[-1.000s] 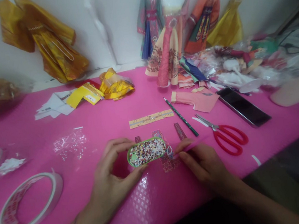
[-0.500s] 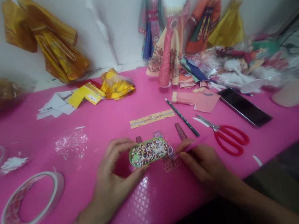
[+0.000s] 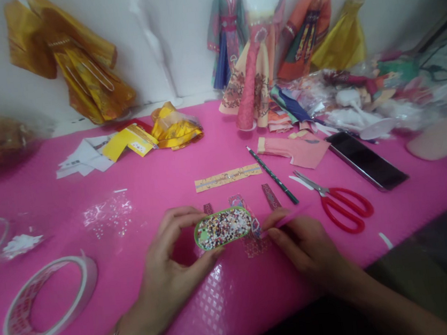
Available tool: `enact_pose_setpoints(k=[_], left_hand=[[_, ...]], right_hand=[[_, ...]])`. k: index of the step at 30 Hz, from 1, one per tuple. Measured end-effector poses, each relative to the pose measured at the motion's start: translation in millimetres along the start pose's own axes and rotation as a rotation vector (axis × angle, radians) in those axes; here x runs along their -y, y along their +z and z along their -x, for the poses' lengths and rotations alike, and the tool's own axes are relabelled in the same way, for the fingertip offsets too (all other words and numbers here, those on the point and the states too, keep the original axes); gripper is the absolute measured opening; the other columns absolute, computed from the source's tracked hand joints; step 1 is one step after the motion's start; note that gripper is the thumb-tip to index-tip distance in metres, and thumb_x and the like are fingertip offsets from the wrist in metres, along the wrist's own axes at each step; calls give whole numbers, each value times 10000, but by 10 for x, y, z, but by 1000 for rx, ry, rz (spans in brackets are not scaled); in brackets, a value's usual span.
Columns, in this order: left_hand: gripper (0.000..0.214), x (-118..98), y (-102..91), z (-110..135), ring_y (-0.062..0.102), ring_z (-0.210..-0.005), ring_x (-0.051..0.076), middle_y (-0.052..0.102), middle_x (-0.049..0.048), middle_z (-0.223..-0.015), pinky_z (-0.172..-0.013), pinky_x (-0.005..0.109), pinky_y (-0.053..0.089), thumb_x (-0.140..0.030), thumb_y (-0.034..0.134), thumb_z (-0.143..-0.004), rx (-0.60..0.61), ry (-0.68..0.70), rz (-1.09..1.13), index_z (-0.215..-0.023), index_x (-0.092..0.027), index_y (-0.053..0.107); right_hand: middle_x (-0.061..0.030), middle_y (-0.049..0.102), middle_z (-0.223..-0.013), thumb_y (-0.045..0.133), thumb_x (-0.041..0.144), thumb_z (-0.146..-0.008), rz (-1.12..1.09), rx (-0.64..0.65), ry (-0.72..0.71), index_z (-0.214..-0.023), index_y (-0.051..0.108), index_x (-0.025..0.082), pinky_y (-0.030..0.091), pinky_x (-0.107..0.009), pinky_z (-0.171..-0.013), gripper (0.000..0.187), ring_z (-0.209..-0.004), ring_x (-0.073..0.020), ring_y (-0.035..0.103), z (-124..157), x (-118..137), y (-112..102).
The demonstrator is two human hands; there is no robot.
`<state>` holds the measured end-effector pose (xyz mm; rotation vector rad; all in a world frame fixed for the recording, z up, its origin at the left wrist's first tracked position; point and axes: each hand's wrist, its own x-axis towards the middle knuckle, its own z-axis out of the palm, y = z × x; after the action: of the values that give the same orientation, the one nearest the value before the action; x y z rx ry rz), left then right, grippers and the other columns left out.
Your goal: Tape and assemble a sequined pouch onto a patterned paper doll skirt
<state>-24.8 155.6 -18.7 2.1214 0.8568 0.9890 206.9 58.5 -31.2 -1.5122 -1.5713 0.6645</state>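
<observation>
My left hand (image 3: 169, 259) pinches a small green oval tray of tiny mixed beads (image 3: 223, 228), holding it just above the pink table cover (image 3: 175, 173). My right hand (image 3: 302, 242) grips a thin pink stick (image 3: 289, 218) whose tip points at the tray's right end. Under the tray lies a small patterned red paper piece (image 3: 254, 244). Two narrow dark red strips (image 3: 270, 195) lie beside it.
A tape roll (image 3: 47, 303) lies at the near left. Red scissors (image 3: 342, 202), a dark pencil (image 3: 271, 175), a phone (image 3: 366, 159), a tan patterned strip (image 3: 228, 177) and pink paper (image 3: 300, 150) lie to the right. Paper-dressed dolls (image 3: 248, 51) stand along the wall.
The bead tray and my left hand have shifted slightly right. My right hand stays where it was with the stick.
</observation>
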Motion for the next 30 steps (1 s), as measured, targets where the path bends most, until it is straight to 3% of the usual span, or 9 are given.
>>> enact_pose_setpoints(k=[15,30], left_hand=[[312,-7,-2,5,567,-1042,196,574,28,-1083,-899,356,490,-213,717,-828,8,-7,-3,-1115,-252,599],[307,12,5,8,563,-1051,222,577,41,-1091,-900,403,487,-230,716,-829,5,-9,16,-1112,-260,602]], right_hand=[[-40,700,-911,535,256,-949,-79,-32,70,-951,632,225,487,-369,-779,102,-852,-211,637,17,-13,13],[-25,688,-912,537,244,-947,-78,-112,53,-952,628,241,498,-347,-793,91,-886,-204,652,15,-15,7]])
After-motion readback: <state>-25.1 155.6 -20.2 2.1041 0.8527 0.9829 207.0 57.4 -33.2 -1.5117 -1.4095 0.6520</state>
